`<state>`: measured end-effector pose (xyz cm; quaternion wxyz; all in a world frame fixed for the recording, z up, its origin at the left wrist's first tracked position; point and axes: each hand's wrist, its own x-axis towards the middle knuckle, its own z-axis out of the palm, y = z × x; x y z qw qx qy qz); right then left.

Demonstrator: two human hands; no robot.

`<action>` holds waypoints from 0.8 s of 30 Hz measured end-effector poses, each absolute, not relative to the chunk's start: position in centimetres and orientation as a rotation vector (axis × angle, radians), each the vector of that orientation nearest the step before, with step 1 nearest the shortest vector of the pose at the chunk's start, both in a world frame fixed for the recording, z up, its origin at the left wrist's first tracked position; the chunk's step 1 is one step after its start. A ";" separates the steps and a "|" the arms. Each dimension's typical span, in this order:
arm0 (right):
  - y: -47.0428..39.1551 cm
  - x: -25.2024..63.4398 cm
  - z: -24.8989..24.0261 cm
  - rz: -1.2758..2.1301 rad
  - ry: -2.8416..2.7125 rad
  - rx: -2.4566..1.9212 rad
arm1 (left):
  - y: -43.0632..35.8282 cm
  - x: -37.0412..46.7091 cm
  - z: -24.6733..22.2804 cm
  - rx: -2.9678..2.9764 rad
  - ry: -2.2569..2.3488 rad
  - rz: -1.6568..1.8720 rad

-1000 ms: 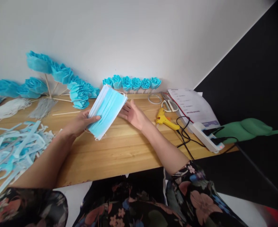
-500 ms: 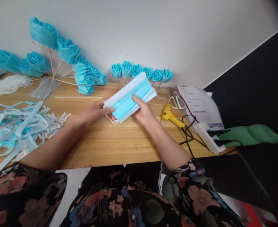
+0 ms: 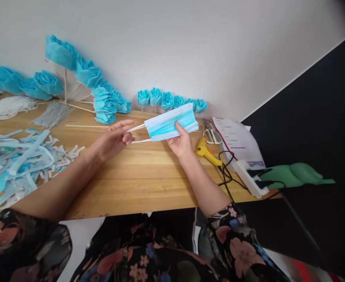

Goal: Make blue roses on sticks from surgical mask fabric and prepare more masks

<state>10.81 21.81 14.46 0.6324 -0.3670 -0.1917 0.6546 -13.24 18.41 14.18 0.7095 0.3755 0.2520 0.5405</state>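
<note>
While a pale wall (image 3: pixel 172 47) fills the top of the frame, a wooden table (image 3: pixel 137 184) spans the middle, with a dark surface (image 3: pixel 313 133) at the right. Large blue flowers (image 3: pixel 87 72) on thin sticks stand at upper left, and a heap of blue and white strips (image 3: pixel 22 160) spreads at left below them. Printed paper (image 3: pixel 238 137) lies at right of centre, near a green object (image 3: pixel 295 174) of unclear kind.

At the centre of the frame, the right hand (image 3: pixel 182 144) pinches layered blue and white face masks (image 3: pixel 170 123), its thumb on top and its fingers underneath, mostly hidden. Left of them, the left hand (image 3: pixel 112 140) holds the white ear loops (image 3: pixel 141 141) with thumb and bent fingers, the upper fingers slightly apart; the loops stretch straight to the masks' left edge.

White cords (image 3: pixel 9 107) and a grey bundle (image 3: pixel 53 114) lie at left, a row of smaller blue flowers (image 3: pixel 167 100) stands behind the masks, and a white power strip (image 3: pixel 251 178) sits at lower right of centre. A yellow glue gun (image 3: pixel 209 153) rests near the right hand, just below white-handled scissors (image 3: pixel 212 137). A thin stick (image 3: pixel 85 126) lies behind the left hand.
</note>
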 end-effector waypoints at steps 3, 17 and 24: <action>21.7 10.8 14.6 1.498 -0.456 -0.830 | 18.3 -13.4 14.5 0.828 0.581 1.183; 19.5 9.5 14.1 1.483 -0.921 -0.897 | 17.6 -12.9 14.0 1.321 0.878 1.031; 18.0 8.9 14.4 1.263 -1.409 -0.957 | 17.1 -11.9 14.2 1.490 0.911 1.064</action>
